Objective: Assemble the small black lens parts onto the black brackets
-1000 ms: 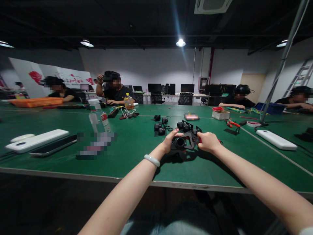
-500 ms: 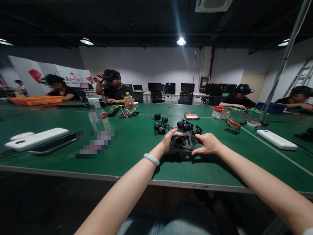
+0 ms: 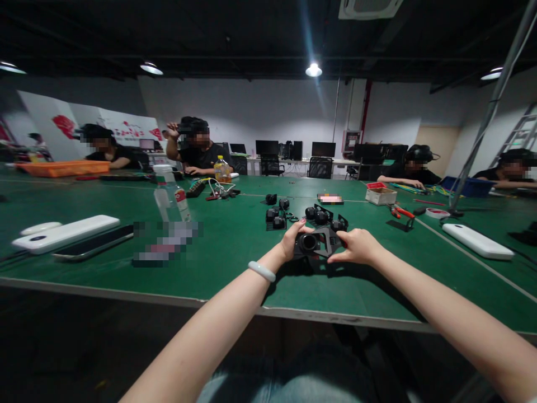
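Both my hands hold one black assembly (image 3: 315,244) over the green table (image 3: 235,263): a small camera module with a round lens facing me, set in a flat black bracket. My left hand (image 3: 292,239) grips the module's left side, a white bangle on that wrist. My right hand (image 3: 354,246) pinches the bracket's right edge. Just beyond lie several more black camera modules (image 3: 274,218) and a bracket with modules (image 3: 325,216).
A clear water bottle (image 3: 168,194), a white case (image 3: 66,233) and a dark phone (image 3: 94,243) lie to the left. Red pliers (image 3: 400,212), a small box (image 3: 380,195) and a white case (image 3: 478,241) are to the right. Several people sit at the far side.
My hands and the assembly stay in nearly the same place; my right hand's fingers have shifted lower along the bracket's right edge. The view has drifted slightly.
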`<state>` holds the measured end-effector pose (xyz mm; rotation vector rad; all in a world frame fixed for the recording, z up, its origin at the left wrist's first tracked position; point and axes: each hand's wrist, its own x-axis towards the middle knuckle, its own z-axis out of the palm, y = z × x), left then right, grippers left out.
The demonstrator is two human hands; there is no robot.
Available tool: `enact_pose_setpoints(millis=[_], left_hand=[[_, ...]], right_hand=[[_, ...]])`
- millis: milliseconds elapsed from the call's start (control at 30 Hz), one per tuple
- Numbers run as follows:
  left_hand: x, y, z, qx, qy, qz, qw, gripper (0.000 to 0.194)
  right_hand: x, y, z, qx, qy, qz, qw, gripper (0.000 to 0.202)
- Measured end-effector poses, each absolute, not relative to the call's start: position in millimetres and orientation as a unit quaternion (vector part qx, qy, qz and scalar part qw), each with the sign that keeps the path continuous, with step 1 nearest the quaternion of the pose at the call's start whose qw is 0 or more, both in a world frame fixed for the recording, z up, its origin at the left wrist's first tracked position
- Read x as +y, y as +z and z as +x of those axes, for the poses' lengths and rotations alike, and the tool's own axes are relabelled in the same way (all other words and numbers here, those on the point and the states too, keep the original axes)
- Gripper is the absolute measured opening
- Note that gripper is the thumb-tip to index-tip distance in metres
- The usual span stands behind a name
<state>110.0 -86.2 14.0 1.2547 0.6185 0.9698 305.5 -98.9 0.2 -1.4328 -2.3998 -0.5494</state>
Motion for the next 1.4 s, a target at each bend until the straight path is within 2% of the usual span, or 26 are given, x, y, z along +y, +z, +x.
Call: enact_pose_setpoints(millis=[500, 733, 1000, 1167, 1400], left_hand=[[-77, 10, 110, 0.273, 0.444, 0.546, 0.656, 0.049], [-80, 12, 111, 0.271, 0.439, 0.581, 0.63, 0.052], [-78, 4, 110, 0.218, 0.456, 0.676, 0.537, 0.045], [-81, 6, 112, 0.211, 0.46, 0.704, 0.498, 0.046], [-87, 12, 114, 0.207, 0.448, 0.779, 0.386, 0.052]], right_hand=[[-103, 1, 300, -0.825, -0.169, -0.517, 0.154, 0.064], [-101, -1, 303, -0.824, -0.2, -0.504, 0.165, 0.063], [-95, -5, 312, -0.827, -0.268, -0.446, 0.21, 0.064], [-92, -8, 314, -0.831, -0.281, -0.425, 0.223, 0.062], [-89, -11, 318, -0.836, -0.284, -0.406, 0.235, 0.061]])
